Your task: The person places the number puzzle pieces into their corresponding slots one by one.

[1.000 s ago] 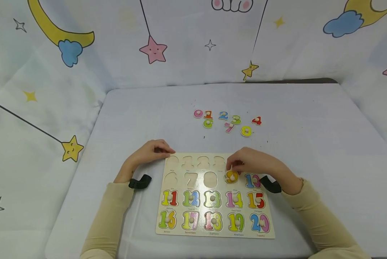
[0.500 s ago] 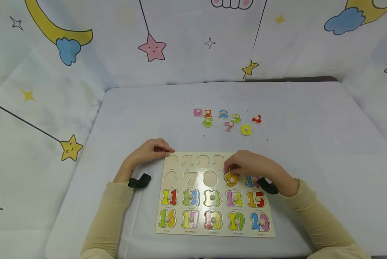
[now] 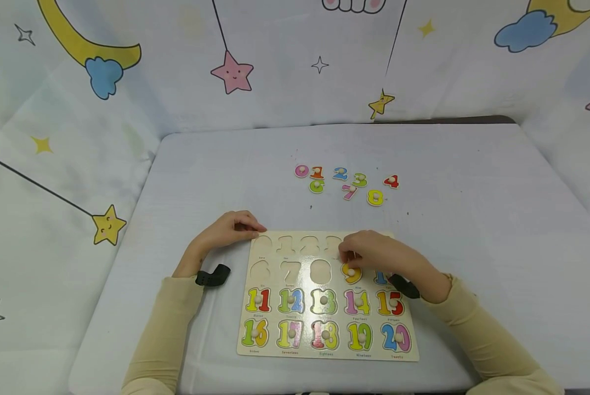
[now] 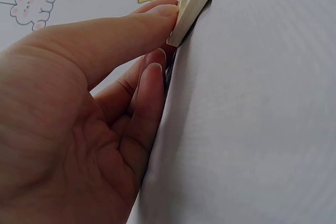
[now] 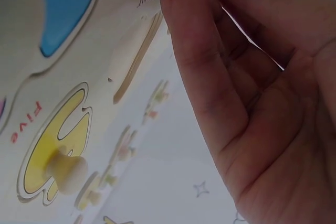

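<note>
A wooden number puzzle board (image 3: 305, 285) lies before me, rows 11 to 20 filled with knobbed pieces. My left hand (image 3: 228, 227) pinches its far left corner; the left wrist view shows the thumb on the board's edge (image 4: 184, 30). Over the second row, my right hand (image 3: 379, 252) holds the orange number 9 piece (image 3: 351, 274) at its upper edge, by its slot; its fingertips are partly hidden. Under that hand are the number 10 piece (image 3: 381, 276) and, seen in the right wrist view, the yellow number 5 piece (image 5: 39, 163). Slots 0 to 3 and 6 to 8 are bare.
Beyond the board lie several loose number pieces, among them the pink 0 (image 3: 301, 171), red 4 (image 3: 391, 181), pink 7 (image 3: 348, 192) and yellow 8 (image 3: 375, 198). A white cloth covers the table (image 3: 216, 170). A printed curtain (image 3: 285, 99) stands behind.
My right hand has shifted slightly left and toward me, and the number 9 piece has moved a little left with it. My left hand stays at the board's corner.
</note>
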Motion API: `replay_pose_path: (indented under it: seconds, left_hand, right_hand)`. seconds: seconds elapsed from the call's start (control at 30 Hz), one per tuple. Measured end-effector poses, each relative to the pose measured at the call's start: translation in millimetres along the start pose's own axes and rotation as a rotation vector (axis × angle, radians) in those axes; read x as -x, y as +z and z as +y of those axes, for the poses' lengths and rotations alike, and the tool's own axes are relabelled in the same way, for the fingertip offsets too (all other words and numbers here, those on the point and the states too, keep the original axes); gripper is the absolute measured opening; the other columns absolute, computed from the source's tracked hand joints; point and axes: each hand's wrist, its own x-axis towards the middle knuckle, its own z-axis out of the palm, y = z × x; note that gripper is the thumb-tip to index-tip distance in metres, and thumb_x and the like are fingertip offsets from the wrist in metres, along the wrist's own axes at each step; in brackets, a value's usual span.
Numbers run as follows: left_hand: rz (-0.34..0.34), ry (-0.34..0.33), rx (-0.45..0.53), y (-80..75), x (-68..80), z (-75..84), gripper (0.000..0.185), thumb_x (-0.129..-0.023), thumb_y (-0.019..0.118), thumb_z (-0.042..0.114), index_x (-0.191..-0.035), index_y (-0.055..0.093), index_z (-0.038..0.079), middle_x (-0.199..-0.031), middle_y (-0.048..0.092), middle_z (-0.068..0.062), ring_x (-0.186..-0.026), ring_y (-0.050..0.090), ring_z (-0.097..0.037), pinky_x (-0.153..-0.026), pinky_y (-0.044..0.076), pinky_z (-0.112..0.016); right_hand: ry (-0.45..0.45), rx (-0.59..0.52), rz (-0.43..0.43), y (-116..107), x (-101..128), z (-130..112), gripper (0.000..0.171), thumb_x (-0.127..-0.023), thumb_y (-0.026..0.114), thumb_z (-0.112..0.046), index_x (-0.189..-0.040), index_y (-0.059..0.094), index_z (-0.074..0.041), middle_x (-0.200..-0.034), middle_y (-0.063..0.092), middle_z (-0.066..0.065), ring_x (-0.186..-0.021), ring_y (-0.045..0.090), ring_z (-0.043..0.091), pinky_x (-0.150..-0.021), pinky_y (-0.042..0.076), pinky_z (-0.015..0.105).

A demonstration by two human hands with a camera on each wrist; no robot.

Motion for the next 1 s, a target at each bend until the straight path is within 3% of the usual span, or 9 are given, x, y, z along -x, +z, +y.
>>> replay_pose_path:
  seconds: [0.23, 0.53, 0.87, 1.0]
  left_hand:
    - [0.003, -0.004, 0.003, -0.9, -0.5, 1.2, 0.017, -0.084, 0.067, -0.003, -0.100, 0.070, -0.006, -0.097, 0.064, -0.016, -0.086, 0.054, -0.025, -0.074, 0.042, -0.027]
    - [-0.001, 0.004, -0.006, -1.2, -1.8, 1.2, 0.017, -0.085, 0.067, -0.003, -0.101, 0.070, -0.006, -0.097, 0.064, -0.015, -0.087, 0.054, -0.023, -0.074, 0.042, -0.027]
    - [0.000, 0.004, -0.002, -1.5, -0.8, 1.0, 0.016, -0.085, 0.066, -0.003, -0.100, 0.070, -0.006, -0.097, 0.064, -0.016, -0.087, 0.055, -0.023, -0.075, 0.043, -0.027]
    - [-0.004, 0.001, -0.006, -0.1, 0.3, -0.3, 0.016, -0.085, 0.066, -0.003, -0.101, 0.070, -0.006, -0.098, 0.063, -0.016, -0.088, 0.055, -0.022, -0.076, 0.043, -0.028]
  right_hand:
    - [0.010, 0.032, 0.019, -1.3, 0.9, -4.3, 0.016, -0.082, 0.073, -0.012, -0.078, 0.058, -0.016, -0.067, 0.047, -0.009, -0.065, 0.045, 0.008, -0.060, 0.040, 0.026]
    - [0.088, 0.089, 0.003, 0.9, 0.2, -8.7, 0.017, -0.083, 0.074, -0.016, -0.080, 0.057, -0.016, -0.064, 0.046, -0.009, -0.062, 0.045, 0.009, -0.059, 0.039, 0.026]
    - [0.108, 0.037, -0.013, 3.9, 1.2, -3.5, 0.017, -0.084, 0.072, -0.016, -0.077, 0.057, -0.018, -0.066, 0.048, -0.009, -0.065, 0.046, 0.010, -0.062, 0.041, 0.027]
    - [0.071, -0.057, -0.033, -3.1, 4.1, 8.5, 0.006, -0.086, 0.070, -0.016, -0.087, 0.065, -0.019, -0.072, 0.053, -0.011, -0.070, 0.049, 0.010, -0.066, 0.044, 0.028]
